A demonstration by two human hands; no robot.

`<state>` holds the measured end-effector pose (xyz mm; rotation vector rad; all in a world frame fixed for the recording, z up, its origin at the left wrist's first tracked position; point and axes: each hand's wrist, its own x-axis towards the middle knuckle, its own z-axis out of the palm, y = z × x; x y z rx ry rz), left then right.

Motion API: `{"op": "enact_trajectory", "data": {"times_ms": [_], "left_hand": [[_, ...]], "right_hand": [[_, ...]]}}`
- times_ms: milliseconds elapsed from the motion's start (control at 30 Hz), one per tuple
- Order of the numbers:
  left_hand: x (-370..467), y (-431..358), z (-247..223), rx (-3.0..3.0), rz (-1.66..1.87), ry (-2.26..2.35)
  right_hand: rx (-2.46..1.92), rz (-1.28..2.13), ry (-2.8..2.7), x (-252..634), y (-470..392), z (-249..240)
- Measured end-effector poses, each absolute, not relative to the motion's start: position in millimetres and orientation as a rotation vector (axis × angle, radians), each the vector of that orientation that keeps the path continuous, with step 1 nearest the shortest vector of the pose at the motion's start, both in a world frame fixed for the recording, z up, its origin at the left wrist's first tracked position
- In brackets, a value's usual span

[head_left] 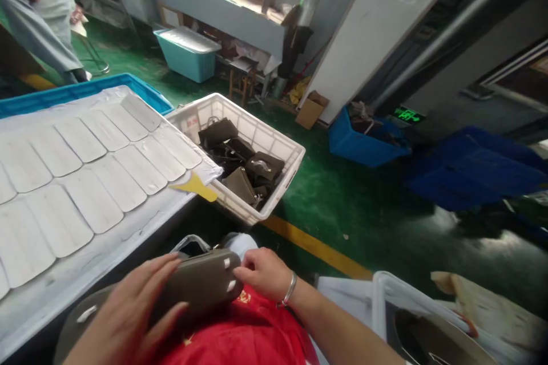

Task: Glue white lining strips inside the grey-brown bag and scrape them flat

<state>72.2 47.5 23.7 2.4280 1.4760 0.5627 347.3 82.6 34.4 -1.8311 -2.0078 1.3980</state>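
A dark olive handbag [199,285] with small white tabs on its face rests across my lap, over red cloth. My left hand [137,302] lies over the bag, its fingers along the upper edge and its thumb against the face, steadying it. At the bag's right end, my right hand [265,274] is closed, with thumb and fingers pinched on the end beside the white tabs. Whatever small part lies between those fingertips is hidden. A second olive piece [71,325] with a white tab shows at the lower left, partly behind my left hand.
White panels [109,191] lie in rows on a covered table [141,228] at left, with a yellow scraper [196,185] at its edge. Beyond stands a white crate [295,154] of dark bags. Another white bin [381,291] is at lower right. A person [47,11] is at upper left.
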Motion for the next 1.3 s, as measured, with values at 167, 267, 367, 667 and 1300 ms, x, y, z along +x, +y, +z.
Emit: {"op": "enact_trajectory", "data": {"times_ms": [167,267,367,667,1300], "left_hand": [[147,63,4,2.817,0.446,1.101],[153,69,-7,2.873,0.389,1.114],[152,71,-7,2.896,0.359,1.119],[154,74,-5,2.875,0.256,1.115],[161,70,-1,2.781,0.276,1.242]], "right_hand": [[-1.780,1.363,-2.060,352,83,36],[-1.744,1.331,-2.101,355,84,36],[-1.714,1.328,-2.123,358,86,35],[-1.400,2.196,-1.415,377,118,-9],[-1.277,2.418,-1.895,364,163,9]]}}
